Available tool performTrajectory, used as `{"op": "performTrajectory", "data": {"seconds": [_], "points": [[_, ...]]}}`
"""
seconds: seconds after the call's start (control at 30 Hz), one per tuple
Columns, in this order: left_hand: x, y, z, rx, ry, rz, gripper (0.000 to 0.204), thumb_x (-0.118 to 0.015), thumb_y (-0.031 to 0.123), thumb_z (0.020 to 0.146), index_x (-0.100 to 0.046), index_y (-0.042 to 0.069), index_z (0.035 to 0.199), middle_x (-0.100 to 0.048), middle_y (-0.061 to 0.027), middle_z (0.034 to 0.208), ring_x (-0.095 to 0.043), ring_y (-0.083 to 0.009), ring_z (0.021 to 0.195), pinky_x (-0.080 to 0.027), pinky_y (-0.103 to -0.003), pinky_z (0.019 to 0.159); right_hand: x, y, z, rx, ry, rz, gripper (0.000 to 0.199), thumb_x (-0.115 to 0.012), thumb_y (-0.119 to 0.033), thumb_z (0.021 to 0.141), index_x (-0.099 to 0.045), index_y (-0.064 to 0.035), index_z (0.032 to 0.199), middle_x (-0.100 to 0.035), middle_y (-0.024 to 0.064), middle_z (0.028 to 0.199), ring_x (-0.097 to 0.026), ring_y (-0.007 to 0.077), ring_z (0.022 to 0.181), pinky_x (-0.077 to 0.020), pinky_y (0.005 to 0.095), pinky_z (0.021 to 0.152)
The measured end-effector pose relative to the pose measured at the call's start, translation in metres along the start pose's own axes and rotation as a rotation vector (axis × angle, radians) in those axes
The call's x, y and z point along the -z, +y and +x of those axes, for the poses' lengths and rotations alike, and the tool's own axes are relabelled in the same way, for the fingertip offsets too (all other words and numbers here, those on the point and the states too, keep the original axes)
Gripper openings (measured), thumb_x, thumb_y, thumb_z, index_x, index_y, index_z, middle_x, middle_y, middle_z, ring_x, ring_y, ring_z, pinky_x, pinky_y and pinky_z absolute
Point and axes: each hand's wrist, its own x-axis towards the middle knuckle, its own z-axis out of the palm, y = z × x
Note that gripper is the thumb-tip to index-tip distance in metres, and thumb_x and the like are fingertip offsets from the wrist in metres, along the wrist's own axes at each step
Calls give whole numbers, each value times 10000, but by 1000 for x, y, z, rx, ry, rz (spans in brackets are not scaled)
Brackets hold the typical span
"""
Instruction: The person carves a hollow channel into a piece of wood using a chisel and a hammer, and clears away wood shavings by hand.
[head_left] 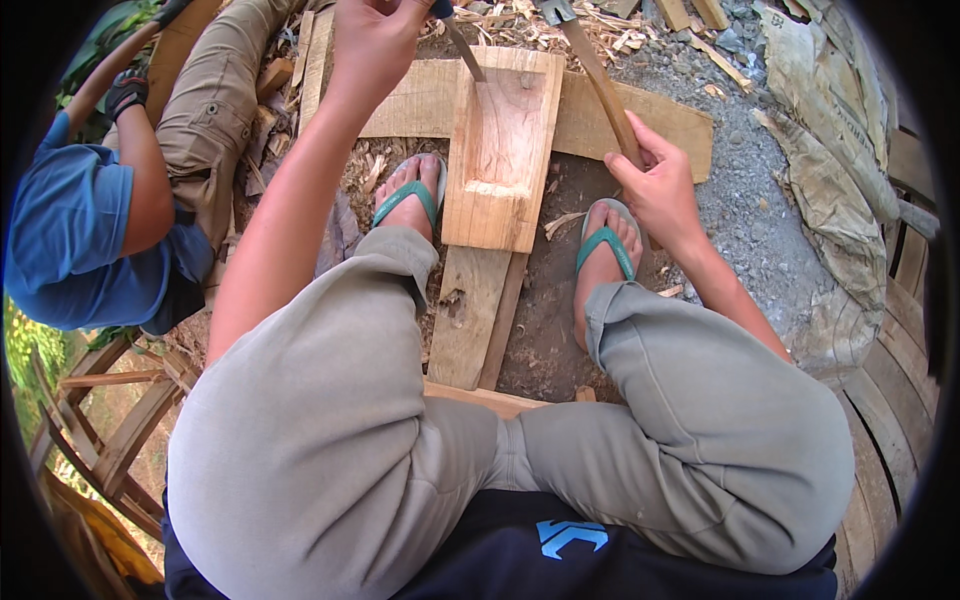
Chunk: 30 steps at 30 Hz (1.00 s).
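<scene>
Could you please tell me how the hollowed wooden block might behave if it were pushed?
The block would likely stay stiff, as its near end looks thick. Its boxy shape suggests it should not roll. It might slide or rock, since it seems to rest across another board.

A single wide fisheye view looks from the person's head steeply down and forward, with the trousers (700,420) close on the near side, the block (508,130) farther off, a co-worker (75,215) at far left and a sheet (815,190) at far right.
</scene>
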Motion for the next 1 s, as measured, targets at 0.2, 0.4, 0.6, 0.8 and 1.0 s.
{"op": "performTrajectory", "data": {"seconds": [0.2, 0.4, 0.6, 0.8, 1.0], "points": [[0, -5, 3, -14, -56, -14, 393, -602, 52, 1039, -437, 43, 1395, -679, -119, 1113, -720, -202, 997, -570, -294, 786, 24, -43, 17, 28, -1, -213, 583, -691, -72, 906, -537, 57, 1454, -697, 135, 1243, -643, 135, 1104, -505, 279, 943], [-8, 5, -1, 27, -61, -33, 419, -623, 68, 1030, -436, 50, 1405, -684, -110, 1099, -717, -197, 993, -569, -303, 792, 36, -101, 24, 146, 15, -286, 554, -710, -127, 925, -571, -6, 1448, -687, 29, 1005, -571, 71, 788, -441, 263, 686], [-8, 2, -5, 3, -79, 19, 447, -636, 65, 1018, -432, 56, 1416, -683, -108, 1103, -708, -199, 987, -559, -315, 812, 33, -114, 22, 180, -18, -204, 582, -734, -78, 936, -536, -4, 1478, -589, -66, 807, -436, -27, 563, -293, 193, 462], [-11, -3, -4, 20, -103, -9, 463, -633, 45, 1011, -433, 53, 1429, -686, -116, 1112, -709, -209, 997, -556, -318, 826, 40, -115, 27, 494, -17, -445, 532, -735, -136, 949, -575, 30, 1428, -728, 67, 1103, -670, 97, 934, -535, 260, 809], [-13, 3, -6, 81, -89, -17, 493, -632, 30, 1004, -433, 40, 1455, -689, -121, 1127, -708, -209, 1018, -557, -317, 831, -1, -177, 22, 635, 78, -596, 431, -660, -49, 912, -635, -5, 1340, -672, 98, 835, -643, 169, 760, -520, 295, 677]]}}
